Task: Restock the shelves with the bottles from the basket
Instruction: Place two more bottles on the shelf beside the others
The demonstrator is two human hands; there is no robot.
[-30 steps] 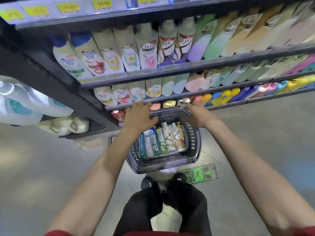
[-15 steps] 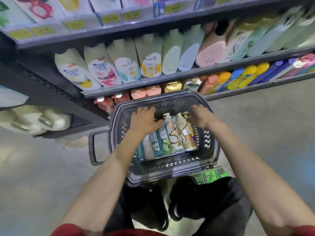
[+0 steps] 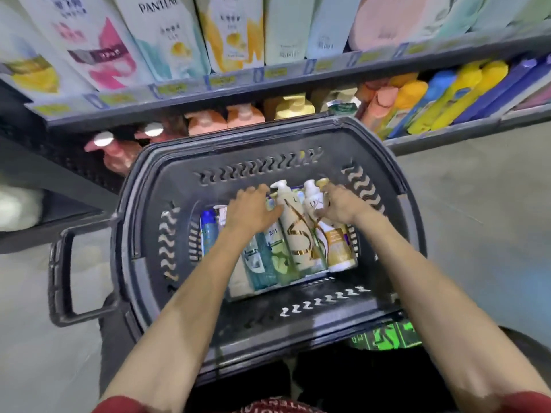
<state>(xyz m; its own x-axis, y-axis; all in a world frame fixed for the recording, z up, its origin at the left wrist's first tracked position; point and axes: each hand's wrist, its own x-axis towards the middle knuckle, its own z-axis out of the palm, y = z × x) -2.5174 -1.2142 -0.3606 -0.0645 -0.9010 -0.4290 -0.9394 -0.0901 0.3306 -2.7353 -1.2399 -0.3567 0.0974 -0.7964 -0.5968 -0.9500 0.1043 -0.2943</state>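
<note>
Restocking is judged not yet begun: the row of assorted plastic bottles (image 3: 295, 234) lies in the dark grey slotted plastic basket (image 3: 268, 317) at frame centre, below the stocked grey metal shelves (image 3: 298, 81), with the left grip (image 3: 253, 210) and right grip (image 3: 340, 204) laid on the bottle tops, clasp indeterminable.

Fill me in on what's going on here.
A person is restocking: a dark basket full of bottles sits in front of the shelves. Both hands are down inside it. The left hand lies over the middle bottles, thumb against a cream Lux bottle. The right hand is at the cap end of the gold-labelled bottle on the right. It is unclear whether either hand has a real grip yet, and no bottle is lifted out.
</note>
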